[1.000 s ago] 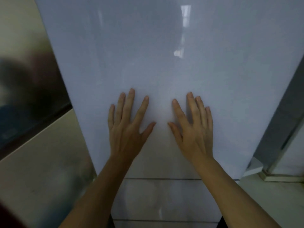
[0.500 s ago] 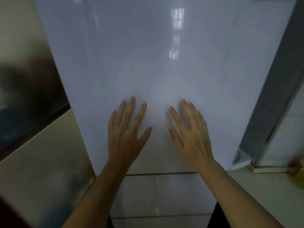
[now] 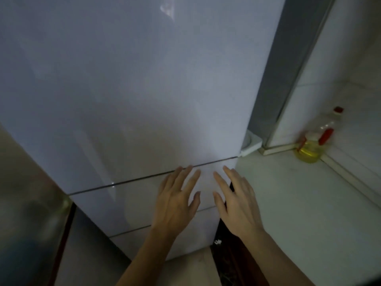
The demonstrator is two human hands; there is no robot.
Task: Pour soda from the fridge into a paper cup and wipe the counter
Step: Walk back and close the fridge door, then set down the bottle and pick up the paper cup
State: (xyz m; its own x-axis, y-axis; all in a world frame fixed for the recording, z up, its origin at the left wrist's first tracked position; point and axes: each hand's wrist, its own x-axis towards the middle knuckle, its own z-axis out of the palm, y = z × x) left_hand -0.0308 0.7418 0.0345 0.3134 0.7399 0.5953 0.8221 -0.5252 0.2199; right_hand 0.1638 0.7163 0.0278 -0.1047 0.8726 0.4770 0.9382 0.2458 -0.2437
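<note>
A tall white fridge (image 3: 134, 89) fills most of the view, its doors closed. A seam separates the upper door from a lower drawer front (image 3: 127, 199). My left hand (image 3: 177, 199) is spread open in front of the drawer front, fingertips near the seam. My right hand (image 3: 237, 201) is open beside it, at the fridge's right edge. Neither hand holds anything. No soda or paper cup is visible.
A pale counter (image 3: 309, 203) runs to the right of the fridge. An oil bottle (image 3: 311, 147) with a red cap stands at its back near the tiled wall. A white hinge block (image 3: 250, 144) sits at the fridge's right side. A dark gap (image 3: 226, 254) separates fridge and counter.
The view has swung up and left, so the fridge seam, counter and oil bottle now show. Both hands sit lower on the fridge front, near the seam instead of on the upper door.
</note>
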